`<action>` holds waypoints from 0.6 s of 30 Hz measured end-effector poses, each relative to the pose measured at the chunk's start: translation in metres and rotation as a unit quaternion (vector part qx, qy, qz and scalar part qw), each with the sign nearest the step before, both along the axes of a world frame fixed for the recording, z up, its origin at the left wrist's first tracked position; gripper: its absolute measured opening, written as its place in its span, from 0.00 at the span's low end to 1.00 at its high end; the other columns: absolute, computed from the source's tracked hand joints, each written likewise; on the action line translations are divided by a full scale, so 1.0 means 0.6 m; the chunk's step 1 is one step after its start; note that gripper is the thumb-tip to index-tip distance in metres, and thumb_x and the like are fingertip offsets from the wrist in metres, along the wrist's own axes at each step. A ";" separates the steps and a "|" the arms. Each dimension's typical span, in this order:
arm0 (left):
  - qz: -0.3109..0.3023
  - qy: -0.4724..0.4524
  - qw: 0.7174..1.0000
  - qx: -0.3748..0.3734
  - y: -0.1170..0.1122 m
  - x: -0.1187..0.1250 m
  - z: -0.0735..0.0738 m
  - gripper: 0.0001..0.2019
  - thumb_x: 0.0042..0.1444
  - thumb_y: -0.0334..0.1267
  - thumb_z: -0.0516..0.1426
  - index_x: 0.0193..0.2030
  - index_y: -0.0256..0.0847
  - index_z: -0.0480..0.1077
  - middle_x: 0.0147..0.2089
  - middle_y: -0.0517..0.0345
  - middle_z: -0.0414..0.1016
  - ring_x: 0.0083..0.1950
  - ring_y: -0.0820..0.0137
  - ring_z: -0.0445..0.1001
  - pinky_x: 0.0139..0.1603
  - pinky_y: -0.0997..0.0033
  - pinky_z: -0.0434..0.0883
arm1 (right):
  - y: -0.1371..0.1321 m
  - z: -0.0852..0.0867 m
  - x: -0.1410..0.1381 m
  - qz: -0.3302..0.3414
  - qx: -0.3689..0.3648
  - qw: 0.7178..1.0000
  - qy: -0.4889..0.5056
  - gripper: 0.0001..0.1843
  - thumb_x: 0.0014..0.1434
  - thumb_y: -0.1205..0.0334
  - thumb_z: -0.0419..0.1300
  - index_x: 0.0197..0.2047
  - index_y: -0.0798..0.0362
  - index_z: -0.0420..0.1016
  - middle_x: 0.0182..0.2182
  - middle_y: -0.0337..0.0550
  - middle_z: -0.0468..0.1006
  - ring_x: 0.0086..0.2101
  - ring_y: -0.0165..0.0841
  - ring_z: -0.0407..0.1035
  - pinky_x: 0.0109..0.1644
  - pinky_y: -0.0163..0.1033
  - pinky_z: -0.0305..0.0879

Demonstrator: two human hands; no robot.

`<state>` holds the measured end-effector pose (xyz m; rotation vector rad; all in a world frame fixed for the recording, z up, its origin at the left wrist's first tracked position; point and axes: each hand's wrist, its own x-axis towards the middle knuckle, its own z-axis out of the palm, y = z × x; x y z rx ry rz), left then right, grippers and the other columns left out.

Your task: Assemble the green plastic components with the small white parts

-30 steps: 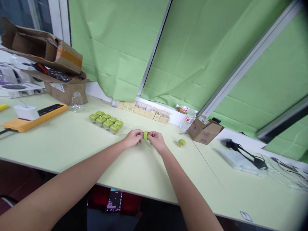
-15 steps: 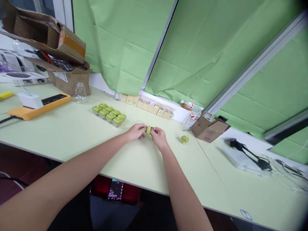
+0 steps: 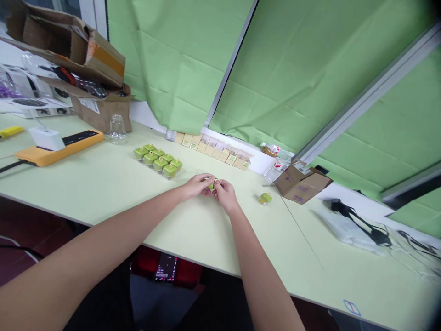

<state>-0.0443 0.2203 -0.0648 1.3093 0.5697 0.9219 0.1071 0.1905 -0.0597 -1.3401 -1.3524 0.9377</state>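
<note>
Over the middle of the pale green table (image 3: 103,184), my left hand (image 3: 197,185) and my right hand (image 3: 224,192) meet, fingers pinched together on a small green piece (image 3: 212,183) held between them. Most of that piece is hidden by my fingers. A cluster of several small green-lidded jars (image 3: 158,160) stands to the left and behind my hands. One more small green jar (image 3: 265,198) lies alone to the right of my right hand.
A row of small beige boxes (image 3: 213,151) lines the wall under the green curtain. An orange power strip (image 3: 57,147), a clear glass jar (image 3: 116,129) and stacked cardboard boxes (image 3: 69,55) sit at left. A small open carton (image 3: 303,180), plastic bottle (image 3: 275,171) and bagged cables (image 3: 358,225) lie at right.
My hands have closed in tighter on the green piece, so less of it shows. The view has drifted a little; nothing else on the table has moved.
</note>
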 end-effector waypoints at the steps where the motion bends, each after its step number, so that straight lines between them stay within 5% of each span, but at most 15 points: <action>1: 0.002 0.004 1.000 0.003 0.001 0.000 -0.001 0.26 0.53 0.56 0.63 0.49 0.36 0.71 0.35 0.55 0.74 0.31 0.71 0.75 0.35 0.68 0.73 | 0.000 -0.001 0.000 0.000 0.005 1.000 -0.004 0.11 0.50 0.53 0.60 0.31 0.51 0.66 0.22 0.34 0.69 0.22 0.29 0.68 0.22 0.31 0.55; 8: 0.040 0.022 0.999 0.012 0.009 0.002 -0.011 0.27 0.52 0.55 0.63 0.51 0.36 0.70 0.34 0.56 0.74 0.29 0.73 0.73 0.33 0.70 0.73 | -0.003 0.002 0.002 -0.008 0.023 1.000 -0.011 0.18 0.48 0.51 0.64 0.38 0.52 0.71 0.31 0.39 0.77 0.22 0.28 0.70 0.21 0.32 0.60; 13: 0.040 0.017 0.999 0.025 0.010 0.000 -0.013 0.25 0.53 0.56 0.63 0.48 0.36 0.71 0.33 0.57 0.74 0.27 0.74 0.73 0.32 0.71 0.72 | -0.012 0.014 0.001 0.023 -0.002 1.000 0.007 0.22 0.48 0.51 0.65 0.45 0.54 0.78 0.27 0.39 0.78 0.23 0.28 0.70 0.24 0.33 0.63; 18: 0.035 0.034 0.998 0.027 0.012 0.004 -0.016 0.26 0.53 0.56 0.62 0.49 0.36 0.71 0.31 0.56 0.74 0.26 0.73 0.73 0.30 0.71 0.72 | -0.008 0.012 0.002 0.011 0.004 1.000 -0.007 0.18 0.48 0.54 0.63 0.40 0.54 0.80 0.24 0.38 0.77 0.23 0.29 0.68 0.24 0.33 0.61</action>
